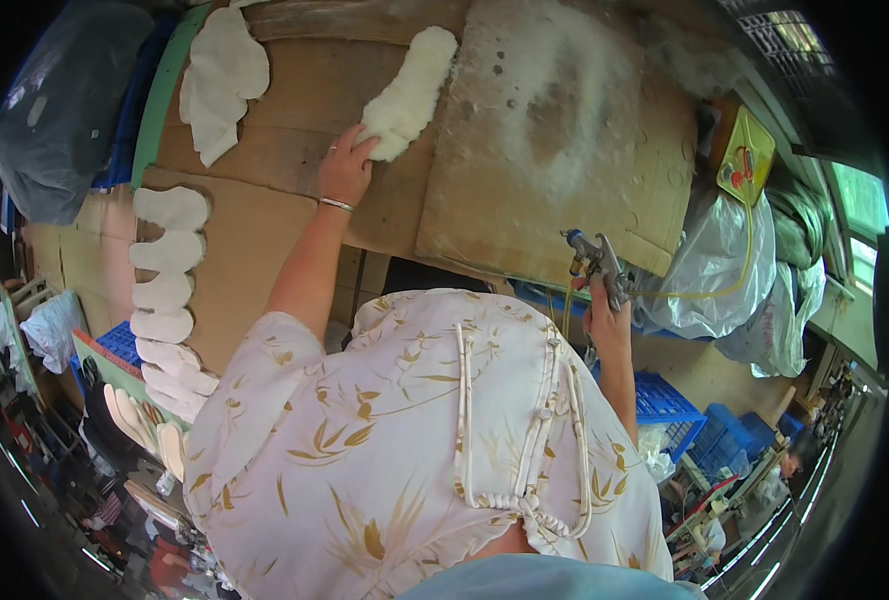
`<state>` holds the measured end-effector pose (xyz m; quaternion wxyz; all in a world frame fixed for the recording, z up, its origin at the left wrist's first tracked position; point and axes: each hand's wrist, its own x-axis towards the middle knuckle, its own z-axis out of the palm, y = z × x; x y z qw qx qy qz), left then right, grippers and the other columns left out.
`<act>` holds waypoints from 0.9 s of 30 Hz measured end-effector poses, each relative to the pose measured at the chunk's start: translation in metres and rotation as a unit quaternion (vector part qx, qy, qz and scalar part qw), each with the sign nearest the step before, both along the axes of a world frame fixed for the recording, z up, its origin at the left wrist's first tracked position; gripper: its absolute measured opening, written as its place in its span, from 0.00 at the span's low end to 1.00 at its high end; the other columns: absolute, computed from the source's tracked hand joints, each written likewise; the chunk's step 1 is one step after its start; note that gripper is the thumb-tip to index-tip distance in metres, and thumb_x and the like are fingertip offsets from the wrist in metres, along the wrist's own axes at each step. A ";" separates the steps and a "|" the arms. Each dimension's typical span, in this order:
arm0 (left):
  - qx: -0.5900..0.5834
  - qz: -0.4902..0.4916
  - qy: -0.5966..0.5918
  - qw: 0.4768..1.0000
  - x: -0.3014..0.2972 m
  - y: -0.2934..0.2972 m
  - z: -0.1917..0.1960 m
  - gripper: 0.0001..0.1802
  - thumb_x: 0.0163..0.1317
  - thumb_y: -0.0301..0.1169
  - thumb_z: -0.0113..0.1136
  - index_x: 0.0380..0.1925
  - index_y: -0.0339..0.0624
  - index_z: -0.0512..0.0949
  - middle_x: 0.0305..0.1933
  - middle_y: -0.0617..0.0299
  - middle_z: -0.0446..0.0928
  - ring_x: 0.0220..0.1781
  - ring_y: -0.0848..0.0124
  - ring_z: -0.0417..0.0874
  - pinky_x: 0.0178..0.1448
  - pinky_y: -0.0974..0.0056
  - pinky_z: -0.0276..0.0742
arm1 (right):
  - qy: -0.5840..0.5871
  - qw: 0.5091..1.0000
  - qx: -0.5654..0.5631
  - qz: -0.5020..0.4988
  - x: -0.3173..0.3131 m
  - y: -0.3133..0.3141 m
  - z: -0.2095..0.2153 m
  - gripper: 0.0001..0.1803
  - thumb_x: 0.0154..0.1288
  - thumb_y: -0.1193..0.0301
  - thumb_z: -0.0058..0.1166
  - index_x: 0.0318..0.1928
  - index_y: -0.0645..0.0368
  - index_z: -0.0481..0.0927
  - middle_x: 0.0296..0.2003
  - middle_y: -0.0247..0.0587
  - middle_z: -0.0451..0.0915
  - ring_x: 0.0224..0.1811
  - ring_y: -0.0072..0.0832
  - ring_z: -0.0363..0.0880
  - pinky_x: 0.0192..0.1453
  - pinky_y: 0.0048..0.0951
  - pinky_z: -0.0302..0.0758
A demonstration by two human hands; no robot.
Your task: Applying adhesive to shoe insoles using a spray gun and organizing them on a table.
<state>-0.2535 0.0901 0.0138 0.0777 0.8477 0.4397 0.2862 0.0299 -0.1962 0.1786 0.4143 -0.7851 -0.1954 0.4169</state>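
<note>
My left hand reaches up over the cardboard-covered table and grips the near end of a long white fleecy insole-shaped piece. My right hand holds a metal spray gun with a yellow hose, near the front edge of a glue-stained cardboard sheet. The spray gun's nozzle points toward that sheet. A bracelet sits on my left wrist.
A row of white insole pieces lies along the table's left edge, with a pile of white pieces at the far left. Clear plastic bags and blue crates stand at the right. A yellow board lies beyond.
</note>
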 end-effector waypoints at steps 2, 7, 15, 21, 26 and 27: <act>-0.053 -0.111 0.040 0.992 -0.016 0.011 0.001 0.19 0.44 0.22 0.55 0.39 0.53 0.77 0.49 0.68 0.73 0.38 0.64 0.77 0.38 0.62 0.76 | 0.000 1.000 0.003 0.001 0.000 0.001 0.001 0.15 0.66 0.62 0.46 0.40 0.62 0.76 0.28 0.31 0.78 0.12 0.11 0.61 0.13 0.17 0.56; 0.060 -0.170 0.046 0.982 -0.025 0.031 0.046 0.22 0.41 0.19 0.55 0.38 0.54 0.78 0.43 0.71 0.76 0.37 0.66 0.77 0.37 0.63 0.76 | 0.000 1.000 -0.003 -0.017 0.002 -0.005 0.002 0.14 0.66 0.62 0.46 0.40 0.61 0.76 0.27 0.30 0.77 0.12 0.11 0.61 0.13 0.17 0.56; -0.019 -0.208 0.168 0.964 -0.042 0.033 0.006 0.23 0.40 0.20 0.55 0.40 0.50 0.74 0.48 0.68 0.73 0.43 0.66 0.75 0.41 0.63 0.72 | 0.022 1.000 -0.007 -0.019 0.005 -0.003 -0.001 0.14 0.66 0.62 0.46 0.38 0.60 0.76 0.28 0.30 0.77 0.12 0.11 0.61 0.13 0.18 0.56; -0.019 -0.171 0.214 0.962 -0.027 0.015 0.025 0.26 0.42 0.22 0.55 0.47 0.50 0.72 0.50 0.68 0.72 0.51 0.67 0.72 0.50 0.60 0.69 | 0.017 0.999 0.001 -0.037 0.005 0.001 0.001 0.14 0.65 0.62 0.46 0.38 0.61 0.76 0.27 0.30 0.77 0.12 0.10 0.61 0.14 0.17 0.57; 0.054 -0.249 0.196 0.947 -0.029 0.022 0.004 0.25 0.43 0.26 0.56 0.47 0.49 0.72 0.50 0.67 0.73 0.55 0.68 0.71 0.55 0.61 0.65 | 0.020 1.000 -0.002 -0.018 0.002 0.001 -0.003 0.13 0.65 0.62 0.47 0.36 0.61 0.76 0.25 0.29 0.76 0.12 0.10 0.60 0.13 0.18 0.56; 0.049 -0.261 0.180 0.947 -0.030 0.023 0.001 0.22 0.45 0.26 0.55 0.45 0.47 0.73 0.48 0.65 0.74 0.54 0.65 0.71 0.55 0.61 0.66 | 0.014 1.000 -0.005 -0.018 0.000 0.004 0.000 0.13 0.65 0.62 0.47 0.36 0.60 0.76 0.25 0.28 0.76 0.12 0.10 0.60 0.13 0.18 0.55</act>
